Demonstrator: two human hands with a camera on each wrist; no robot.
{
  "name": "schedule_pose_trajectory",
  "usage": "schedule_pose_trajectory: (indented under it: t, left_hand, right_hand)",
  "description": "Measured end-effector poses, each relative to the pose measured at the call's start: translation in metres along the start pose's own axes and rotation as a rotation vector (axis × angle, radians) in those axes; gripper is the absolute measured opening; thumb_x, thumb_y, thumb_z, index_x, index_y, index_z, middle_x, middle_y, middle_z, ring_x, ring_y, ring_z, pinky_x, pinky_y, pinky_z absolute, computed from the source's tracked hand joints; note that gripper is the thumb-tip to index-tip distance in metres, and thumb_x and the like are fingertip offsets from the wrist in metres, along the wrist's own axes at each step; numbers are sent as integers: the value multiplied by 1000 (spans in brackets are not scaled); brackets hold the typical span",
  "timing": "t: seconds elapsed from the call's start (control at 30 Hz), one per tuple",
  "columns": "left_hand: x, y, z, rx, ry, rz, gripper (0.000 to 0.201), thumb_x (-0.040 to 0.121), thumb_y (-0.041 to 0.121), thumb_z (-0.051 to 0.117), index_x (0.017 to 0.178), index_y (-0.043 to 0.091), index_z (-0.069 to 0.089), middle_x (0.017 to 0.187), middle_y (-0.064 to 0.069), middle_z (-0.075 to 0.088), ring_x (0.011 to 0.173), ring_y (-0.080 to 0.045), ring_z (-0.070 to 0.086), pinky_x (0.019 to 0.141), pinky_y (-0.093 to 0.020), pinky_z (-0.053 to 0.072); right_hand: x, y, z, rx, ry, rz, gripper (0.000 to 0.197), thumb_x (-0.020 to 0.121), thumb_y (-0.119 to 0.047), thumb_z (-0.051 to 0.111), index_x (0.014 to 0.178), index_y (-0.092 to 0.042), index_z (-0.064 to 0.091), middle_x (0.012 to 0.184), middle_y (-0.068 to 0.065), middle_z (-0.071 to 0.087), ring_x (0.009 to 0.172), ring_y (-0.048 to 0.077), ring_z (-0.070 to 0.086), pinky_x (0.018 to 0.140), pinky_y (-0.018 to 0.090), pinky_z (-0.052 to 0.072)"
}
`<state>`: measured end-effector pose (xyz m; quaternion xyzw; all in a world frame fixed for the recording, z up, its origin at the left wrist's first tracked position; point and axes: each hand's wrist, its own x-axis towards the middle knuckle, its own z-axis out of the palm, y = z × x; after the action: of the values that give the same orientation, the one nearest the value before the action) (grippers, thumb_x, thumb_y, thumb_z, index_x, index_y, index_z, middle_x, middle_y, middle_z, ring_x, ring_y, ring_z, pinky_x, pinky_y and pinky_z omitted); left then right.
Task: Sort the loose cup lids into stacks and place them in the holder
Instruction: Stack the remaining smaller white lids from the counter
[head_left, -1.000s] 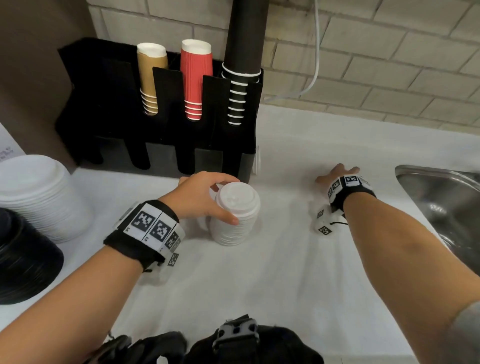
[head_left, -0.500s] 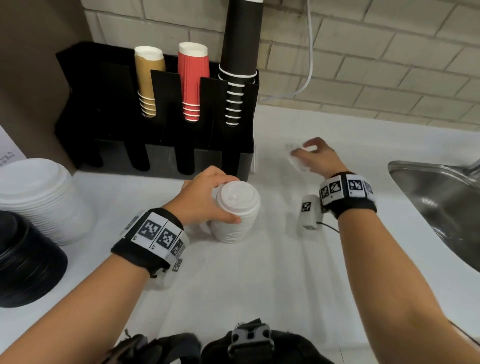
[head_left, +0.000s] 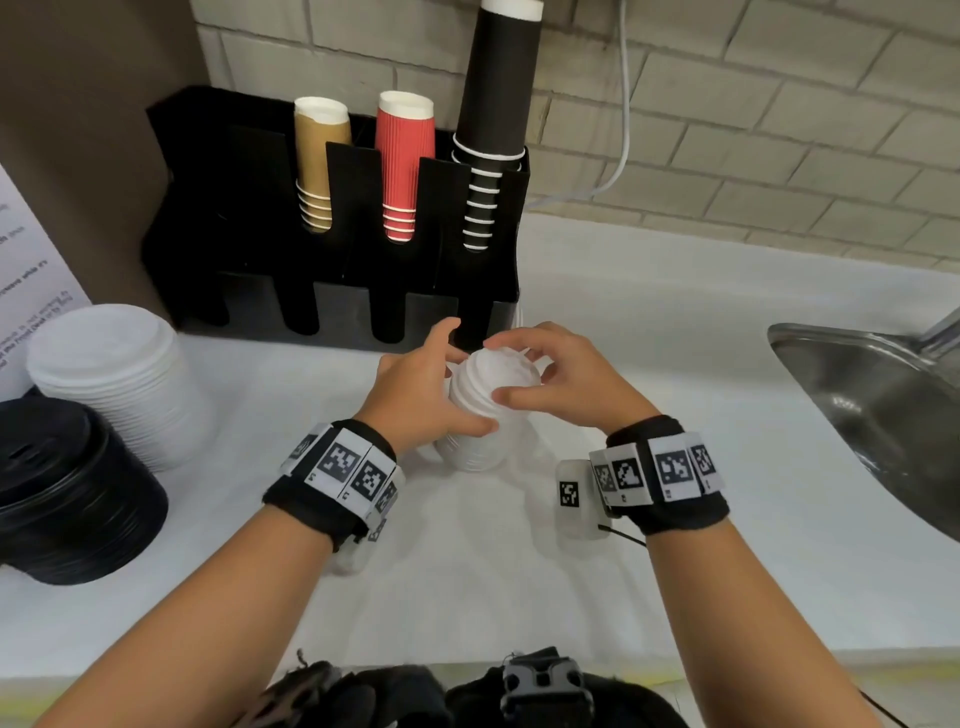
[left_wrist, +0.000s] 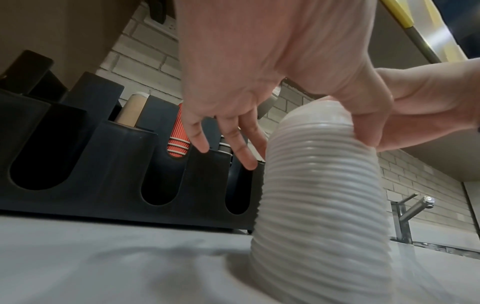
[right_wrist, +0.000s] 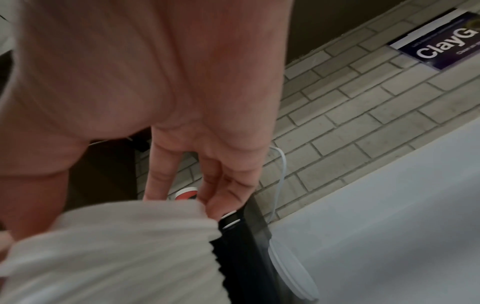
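A stack of small white cup lids (head_left: 475, 415) stands upright on the white counter (head_left: 467, 582), just in front of the right end of the black cup-and-lid holder (head_left: 234, 208); the left hand (head_left: 421, 395) holds the stack from its left side, thumb pressed against the near side of the ribbed column and fingers extended past its far side; in the left wrist view the thumb lies on the upper ribs while the fingers (left_wrist: 197, 133) reach straight toward the holder; the right hand (head_left: 563, 379) grips the topmost lids from the right, thumb at the near edge and fingers curled over the far rim; the right wrist view, blurred, shows the fingertips (right_wrist: 215, 201) at the top edge of the stack; one loose white lid (right_wrist: 293, 271) lies on the counter beside the holder's right wall; the holder's upper slots contain tan paper cups (head_left: 317, 156), red ribbed cups (head_left: 402, 156) and a tall column of black cups (head_left: 496, 104); its lower front slots appear dark; at the left of the counter stand a stack of large white lids (head_left: 114, 374) and a stack of black lids (head_left: 67, 488), just beside each other; a steel sink (head_left: 878, 395) occupies the right side.
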<state>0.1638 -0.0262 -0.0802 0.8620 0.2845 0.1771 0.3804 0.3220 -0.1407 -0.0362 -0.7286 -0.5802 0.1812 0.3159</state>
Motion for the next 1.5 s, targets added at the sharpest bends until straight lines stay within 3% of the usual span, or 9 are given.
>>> schedule_pose_trajectory:
  t: [0.23, 0.33, 0.6, 0.73, 0.8, 0.9, 1.07, 1.3, 1.5]
  left_hand:
    - [2, 3, -2, 27, -18, -26, 124, 58, 48, 86, 153, 22, 11, 119, 16, 54, 123, -19, 46, 104, -31, 21]
    - [2, 5, -3, 49, -17, -9, 122, 58, 48, 87, 153, 20, 14, 113, 19, 50, 119, -14, 49, 109, -36, 21]
    - [2, 9, -7, -115, -100, 94, 71, 57, 44, 89, 122, 32, 60, 108, 15, 66, 106, -9, 59, 97, -45, 47]
    - [5, 13, -10, -56, -100, 66, 69, 53, 51, 85, 117, 38, 63, 105, 17, 68, 104, -10, 60, 98, -47, 45]
    - [6, 13, -12, -19, -103, 36, 69, 51, 54, 83, 115, 40, 62, 109, 19, 66, 108, -12, 58, 103, -50, 40]
    - [8, 12, -13, -11, -107, -1, 67, 57, 45, 89, 117, 41, 59, 113, 18, 64, 113, -15, 55, 105, -51, 38]
    - [8, 12, -12, -16, -109, -15, 70, 58, 43, 90, 121, 39, 60, 115, 17, 64, 113, -15, 56, 105, -51, 38]
    - [7, 11, -12, -14, -108, -25, 70, 58, 42, 90, 121, 39, 59, 113, 19, 64, 110, -14, 56, 104, -49, 39]
    - [4, 9, -10, -32, -82, -22, 69, 57, 43, 90, 119, 41, 58, 108, 22, 61, 101, -7, 56, 100, -44, 45]
  right_hand:
    - [5, -15, 3, -177, -34, -66, 51, 72, -28, 81, 120, -27, 64, 96, -19, 49, 95, 7, 47, 78, 11, 34]
    - [4, -18, 5, -213, -56, -41, 54, 72, -29, 80, 122, -29, 61, 108, -5, 51, 101, 9, 46, 82, 19, 34]
    - [1, -16, 1, -176, -98, 8, 53, 72, -30, 82, 120, -27, 58, 116, 3, 52, 104, 18, 50, 85, 26, 45]
    - [14, -3, -16, 102, -140, 55, 26, 80, -29, 77, 102, -24, 65, 103, -8, 64, 94, 5, 60, 77, 16, 49]
    - [33, 14, -22, 303, -11, 169, 14, 88, -24, 68, 100, -21, 63, 99, -6, 64, 90, 6, 60, 79, 20, 51]
    - [72, 47, -22, 376, 177, 390, 34, 92, -17, 57, 126, -14, 49, 100, 2, 56, 98, 18, 53, 90, 34, 48]
    - [118, 79, -9, 224, 45, 543, 70, 91, -15, 55, 150, -20, 17, 113, 10, 45, 109, 28, 49, 105, 42, 41]
    - [115, 79, -5, 247, 186, 454, 61, 88, -4, 57, 142, -13, 29, 105, 10, 58, 96, 22, 54, 93, 39, 48]
    - [65, 25, -47, 826, 402, 264, 46, 85, 2, 36, 115, -31, 46, 84, 1, 55, 71, 16, 58, 58, 25, 51]
